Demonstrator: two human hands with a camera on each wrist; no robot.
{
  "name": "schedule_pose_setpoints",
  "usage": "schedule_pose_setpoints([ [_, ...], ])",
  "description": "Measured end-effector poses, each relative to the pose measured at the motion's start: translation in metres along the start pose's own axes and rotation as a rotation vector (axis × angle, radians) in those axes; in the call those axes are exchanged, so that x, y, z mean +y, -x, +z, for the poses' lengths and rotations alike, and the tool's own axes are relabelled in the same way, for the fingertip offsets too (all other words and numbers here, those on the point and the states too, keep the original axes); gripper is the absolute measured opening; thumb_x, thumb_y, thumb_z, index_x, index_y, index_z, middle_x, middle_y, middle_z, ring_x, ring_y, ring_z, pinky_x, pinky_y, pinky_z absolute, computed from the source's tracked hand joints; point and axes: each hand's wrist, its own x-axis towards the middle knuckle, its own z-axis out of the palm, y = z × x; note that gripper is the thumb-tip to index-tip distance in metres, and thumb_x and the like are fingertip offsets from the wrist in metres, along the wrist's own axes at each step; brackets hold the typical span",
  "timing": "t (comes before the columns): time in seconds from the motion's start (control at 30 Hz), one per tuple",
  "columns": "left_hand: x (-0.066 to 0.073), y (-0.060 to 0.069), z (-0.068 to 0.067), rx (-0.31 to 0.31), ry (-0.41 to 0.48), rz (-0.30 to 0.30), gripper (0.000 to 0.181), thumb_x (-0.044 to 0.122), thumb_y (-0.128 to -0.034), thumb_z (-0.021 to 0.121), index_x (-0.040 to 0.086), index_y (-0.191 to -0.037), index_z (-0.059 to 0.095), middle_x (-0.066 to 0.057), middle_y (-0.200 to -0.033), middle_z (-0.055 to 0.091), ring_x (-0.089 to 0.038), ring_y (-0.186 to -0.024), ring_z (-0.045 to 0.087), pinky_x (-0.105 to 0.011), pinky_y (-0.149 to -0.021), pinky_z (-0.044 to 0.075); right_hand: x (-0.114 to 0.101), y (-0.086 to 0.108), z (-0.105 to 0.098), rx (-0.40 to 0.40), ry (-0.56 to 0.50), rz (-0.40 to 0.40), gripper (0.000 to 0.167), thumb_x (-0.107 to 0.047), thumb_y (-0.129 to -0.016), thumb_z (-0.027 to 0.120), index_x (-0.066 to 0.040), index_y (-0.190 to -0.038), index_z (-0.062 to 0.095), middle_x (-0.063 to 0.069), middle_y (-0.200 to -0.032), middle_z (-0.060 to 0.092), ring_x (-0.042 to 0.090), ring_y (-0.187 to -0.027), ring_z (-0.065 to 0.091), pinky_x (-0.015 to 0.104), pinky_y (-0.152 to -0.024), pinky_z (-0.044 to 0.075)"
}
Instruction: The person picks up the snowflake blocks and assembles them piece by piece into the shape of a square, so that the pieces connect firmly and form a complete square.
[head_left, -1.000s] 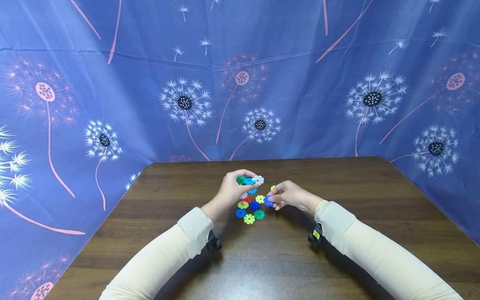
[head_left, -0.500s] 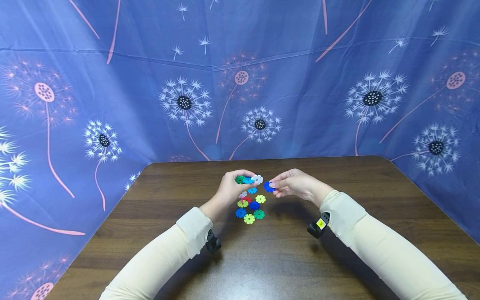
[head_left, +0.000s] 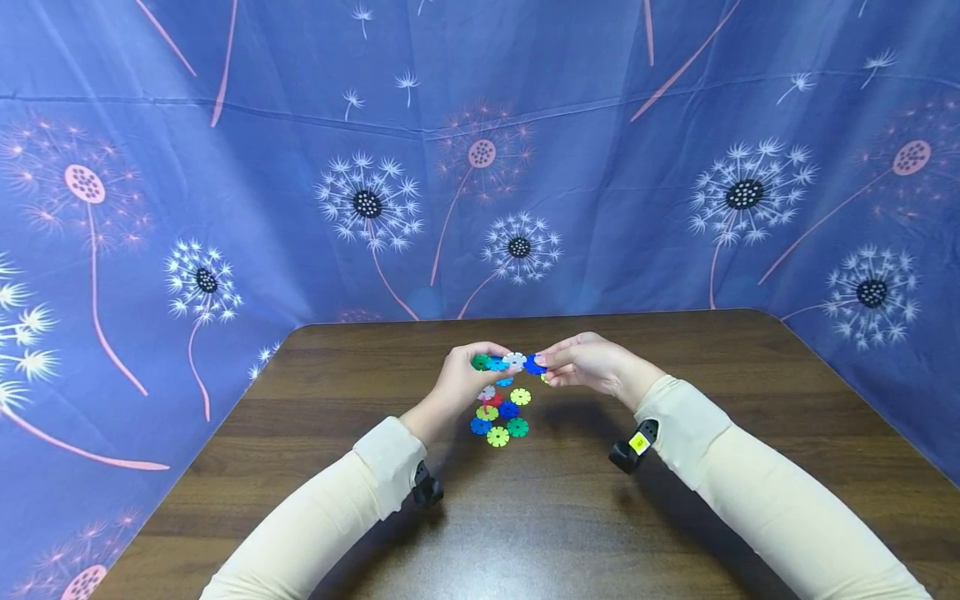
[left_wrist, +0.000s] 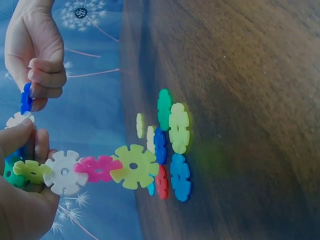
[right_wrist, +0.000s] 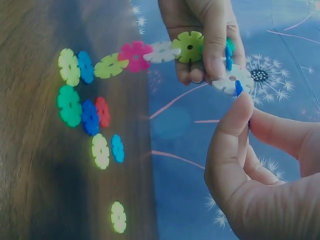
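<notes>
My left hand (head_left: 453, 383) grips a chain of slotted plastic snowflake discs above the table. At its upper end a white disc (head_left: 514, 361) sticks out past the fingers. From the same hand trails a strand with a second white disc (left_wrist: 64, 172), a pink disc (left_wrist: 98, 169) and a yellow-green disc (left_wrist: 134, 166), joined slot to slot. My right hand (head_left: 596, 367) pinches a dark blue disc (head_left: 533, 364) between thumb and fingers. In the right wrist view its edge meets the upper white disc; whether the slots engage cannot be made out.
Several loose discs lie on the brown wooden table (head_left: 570, 517) below the hands, among them a green disc (head_left: 517, 427), a yellow disc (head_left: 498, 437) and a red disc (left_wrist: 162, 181). A blue dandelion-patterned cloth (head_left: 600, 167) hangs behind the table.
My right hand has lifted the dark blue disc from beside the loose discs up to the chain, then moved it left against the white disc. My left hand has stayed nearly still.
</notes>
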Motion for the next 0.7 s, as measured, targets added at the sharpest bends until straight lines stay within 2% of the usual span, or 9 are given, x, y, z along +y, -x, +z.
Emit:
schedule_pose_setpoints([
  [0.2, 0.0034, 0.0011, 0.0006, -0.027, 0.014, 0.002, 0.019, 0.009, -0.0804, 0.078, 0.003, -0.098, 0.074, -0.016, -0.095, 0.073, -0.014, -0.067, 0.069, -0.046, -0.076, 0.058, -0.0017, -0.0014, 0.0004, -0.004, -0.01, 0.014, 0.01, 0.002, -0.094, 0.054, 0.006, -0.099, 0.062, 0.001, -0.072, 0.065, 0.008, -0.061, 0.06, 0.018, -0.061, 0.052],
  [0.37, 0.0073, 0.0007, 0.0018, -0.018, -0.012, 0.018, 0.017, 0.007, -0.08, 0.078, 0.003, -0.096, 0.074, -0.018, -0.095, 0.073, -0.024, -0.071, 0.07, -0.036, -0.068, 0.058, -0.0055, -0.0012, 0.0005, -0.003, 0.004, 0.023, 0.009, 0.002, -0.094, 0.055, 0.006, -0.097, 0.063, 0.001, -0.074, 0.065, 0.008, -0.061, 0.059, 0.018, -0.061, 0.052],
  [0.43, 0.0082, 0.0003, 0.0027, -0.01, -0.012, 0.016, 0.017, 0.007, -0.0797, 0.078, 0.003, -0.096, 0.074, -0.018, -0.094, 0.072, -0.022, -0.069, 0.07, -0.031, -0.066, 0.057, -0.0067, -0.0016, 0.0008, 0.005, 0.0, 0.025, 0.011, 0.002, -0.094, 0.055, 0.009, -0.101, 0.061, 0.002, -0.074, 0.064, 0.008, -0.061, 0.059, 0.018, -0.061, 0.052],
  [0.57, 0.0078, 0.0007, 0.005, -0.006, -0.039, 0.016, 0.017, 0.009, -0.079, 0.079, 0.005, -0.095, 0.074, -0.014, -0.091, 0.073, -0.011, -0.063, 0.063, -0.026, -0.063, 0.055, -0.0063, -0.0025, 0.0018, 0.014, -0.005, 0.035, 0.017, 0.004, -0.094, 0.054, 0.014, -0.108, 0.056, 0.003, -0.073, 0.062, 0.009, -0.061, 0.059, 0.017, -0.061, 0.053],
  [0.7, 0.0055, 0.0028, 0.0072, -0.026, -0.078, 0.022, 0.015, 0.014, -0.0797, 0.079, 0.007, -0.092, 0.075, -0.007, -0.087, 0.072, -0.01, -0.064, 0.058, -0.023, -0.06, 0.051, -0.0024, -0.0026, 0.0029, 0.013, -0.014, 0.056, 0.02, 0.005, -0.094, 0.052, 0.016, -0.111, 0.054, 0.005, -0.074, 0.061, 0.009, -0.06, 0.059, 0.018, -0.06, 0.053],
])
